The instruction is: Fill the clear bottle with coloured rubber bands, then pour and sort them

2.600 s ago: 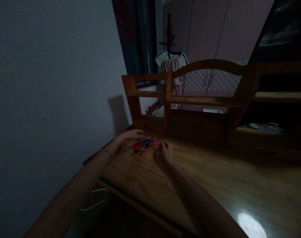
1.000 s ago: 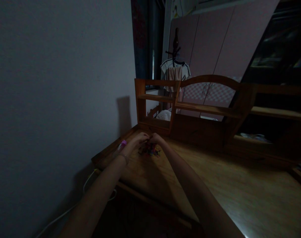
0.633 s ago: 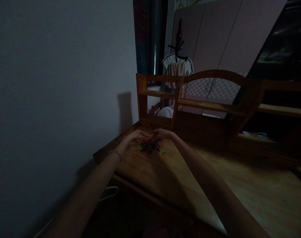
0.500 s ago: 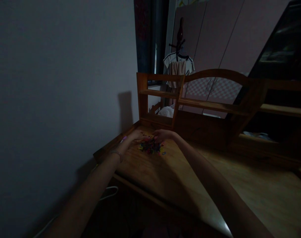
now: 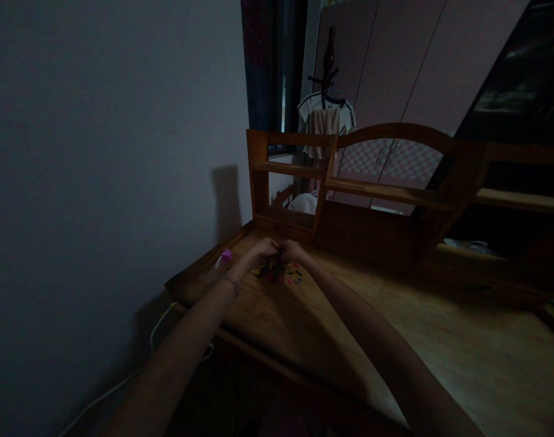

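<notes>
A small heap of colourful little loops (image 5: 273, 271) lies on the wooden desk (image 5: 395, 328) near its far left corner. My left hand (image 5: 264, 247) and my right hand (image 5: 293, 250) are cupped together over the heap, fingers curled in and touching it. A few loose loops (image 5: 293, 275) lie just to the right of the heap. A thin bracelet (image 5: 231, 281) sits on my left wrist. The room is dim, so the fingertips are hard to make out.
A small pink and white item (image 5: 223, 257) lies at the desk's left edge. A wooden shelf unit (image 5: 331, 182) rises at the back of the desk. A plain wall is on the left, a white cable (image 5: 158, 321) hangs below, and clothes (image 5: 325, 118) hang behind.
My hands have drawn closer together over the heap, gathering it into a tighter clump, with a few loops left lying to the right. The view has shifted slightly.
</notes>
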`<control>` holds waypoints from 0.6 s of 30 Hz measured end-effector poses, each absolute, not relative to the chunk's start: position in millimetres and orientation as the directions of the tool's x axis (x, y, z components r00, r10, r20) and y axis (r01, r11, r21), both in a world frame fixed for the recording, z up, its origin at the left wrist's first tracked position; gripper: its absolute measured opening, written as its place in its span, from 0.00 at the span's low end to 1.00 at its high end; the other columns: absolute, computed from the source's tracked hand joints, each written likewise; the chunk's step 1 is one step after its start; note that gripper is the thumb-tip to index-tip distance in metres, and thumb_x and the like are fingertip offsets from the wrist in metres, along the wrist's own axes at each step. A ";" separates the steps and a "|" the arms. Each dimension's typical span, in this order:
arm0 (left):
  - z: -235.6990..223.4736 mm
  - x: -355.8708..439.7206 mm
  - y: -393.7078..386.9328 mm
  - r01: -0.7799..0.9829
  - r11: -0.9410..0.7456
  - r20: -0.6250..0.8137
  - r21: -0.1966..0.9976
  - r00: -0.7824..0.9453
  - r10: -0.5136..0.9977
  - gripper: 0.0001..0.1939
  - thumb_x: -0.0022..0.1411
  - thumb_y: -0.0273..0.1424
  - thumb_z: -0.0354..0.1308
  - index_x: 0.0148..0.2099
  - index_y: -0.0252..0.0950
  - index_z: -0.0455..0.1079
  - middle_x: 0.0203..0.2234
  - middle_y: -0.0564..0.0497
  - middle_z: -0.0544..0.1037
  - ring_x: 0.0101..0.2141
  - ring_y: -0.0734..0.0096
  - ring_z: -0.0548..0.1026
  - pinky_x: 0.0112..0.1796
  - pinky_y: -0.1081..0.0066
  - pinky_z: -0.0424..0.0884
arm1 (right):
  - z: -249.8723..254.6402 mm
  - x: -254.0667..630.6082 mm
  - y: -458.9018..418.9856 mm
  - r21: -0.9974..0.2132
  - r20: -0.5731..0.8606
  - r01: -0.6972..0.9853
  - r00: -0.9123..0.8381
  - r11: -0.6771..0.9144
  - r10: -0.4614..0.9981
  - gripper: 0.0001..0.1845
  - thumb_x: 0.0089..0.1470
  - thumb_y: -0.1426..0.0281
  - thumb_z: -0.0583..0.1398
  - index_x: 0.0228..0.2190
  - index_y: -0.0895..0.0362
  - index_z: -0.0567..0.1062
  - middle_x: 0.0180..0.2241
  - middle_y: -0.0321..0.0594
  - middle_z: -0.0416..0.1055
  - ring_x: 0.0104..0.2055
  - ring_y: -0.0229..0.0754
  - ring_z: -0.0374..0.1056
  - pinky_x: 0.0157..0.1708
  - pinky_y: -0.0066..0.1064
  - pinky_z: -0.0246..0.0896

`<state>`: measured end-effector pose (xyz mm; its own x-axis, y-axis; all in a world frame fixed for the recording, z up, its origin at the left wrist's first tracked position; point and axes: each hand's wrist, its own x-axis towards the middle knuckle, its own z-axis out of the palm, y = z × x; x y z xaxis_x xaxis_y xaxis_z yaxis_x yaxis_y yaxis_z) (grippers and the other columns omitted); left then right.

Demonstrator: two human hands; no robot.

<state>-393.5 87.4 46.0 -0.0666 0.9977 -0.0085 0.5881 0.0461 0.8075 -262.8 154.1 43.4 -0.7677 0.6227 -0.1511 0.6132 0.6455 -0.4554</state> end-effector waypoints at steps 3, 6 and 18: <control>54.6 -411.0 90.1 0.607 0.035 -0.024 0.794 -0.026 0.999 0.16 0.62 0.32 0.59 0.51 0.31 0.71 0.45 0.45 0.76 0.41 0.63 0.76 0.41 0.63 0.74 | 56.2 -253.6 165.1 -0.534 -0.094 0.535 -0.807 0.655 0.583 0.15 0.58 0.71 0.62 0.47 0.59 0.75 0.44 0.40 0.75 0.43 0.44 0.73 0.41 0.33 0.70; 60.6 -427.4 86.0 0.624 0.006 -0.042 0.781 0.044 0.998 0.20 0.52 0.26 0.61 0.49 0.31 0.73 0.44 0.45 0.79 0.39 0.66 0.77 0.40 0.70 0.73 | 68.1 -242.3 174.0 -0.590 -0.055 0.465 -0.839 0.660 0.541 0.21 0.51 0.78 0.62 0.48 0.57 0.77 0.40 0.38 0.79 0.37 0.40 0.75 0.37 0.25 0.69; 20.2 -416.2 76.1 0.814 0.049 -0.070 0.578 -0.010 0.998 0.35 0.33 0.31 0.73 0.49 0.35 0.73 0.41 0.47 0.79 0.42 0.57 0.75 0.42 0.70 0.70 | 48.2 -239.3 181.2 -0.387 -0.148 0.606 -0.785 0.695 0.602 0.50 0.28 0.60 0.76 0.55 0.54 0.71 0.53 0.51 0.71 0.53 0.60 0.68 0.50 0.42 0.67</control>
<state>-416.2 76.1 20.2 -0.0104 0.9975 -0.0698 0.8143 0.0490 0.5783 -239.3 181.2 48.2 -0.7845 0.6022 -0.1481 0.6063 0.6948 -0.3868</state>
